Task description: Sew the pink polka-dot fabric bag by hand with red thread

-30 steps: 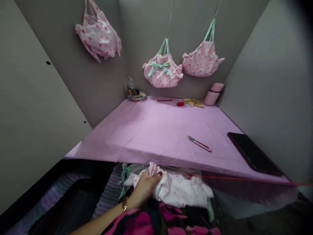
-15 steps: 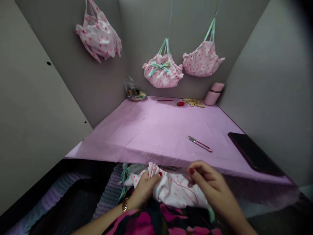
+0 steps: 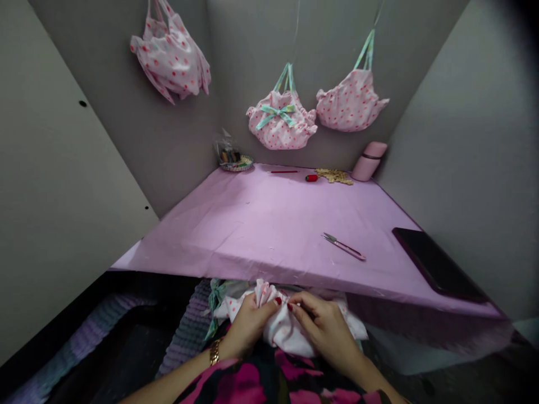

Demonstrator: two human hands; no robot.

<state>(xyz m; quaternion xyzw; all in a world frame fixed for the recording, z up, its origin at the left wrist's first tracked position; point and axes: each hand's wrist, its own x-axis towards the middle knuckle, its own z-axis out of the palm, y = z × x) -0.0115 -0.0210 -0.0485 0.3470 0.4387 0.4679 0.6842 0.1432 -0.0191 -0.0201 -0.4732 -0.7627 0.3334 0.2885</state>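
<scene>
A white cloth with pink dots [image 3: 286, 332] lies gathered on my lap at the table's front edge. My left hand [image 3: 249, 321] is closed on its bunched upper part, thumb on top. Close beside that thumb, my right hand [image 3: 322, 321] pinches at the cloth with thumb and forefinger. Whatever is between those fingertips is too small to make out. A green tie [image 3: 215, 294] hangs at the cloth's left side.
Thread snips [image 3: 343, 246] and a dark tablet [image 3: 438, 264] lie on the pink-covered table [image 3: 252, 224]. Farther back are a red thread spool [image 3: 311, 178], a pink bottle [image 3: 369, 161] and a small basket [image 3: 238, 164]. Dotted cloth pieces [image 3: 282, 120] hang above.
My right hand has moved left, from the cloth's right side to beside my left thumb. The red thread loop that lay across the cloth no longer shows. My left hand stays in place.
</scene>
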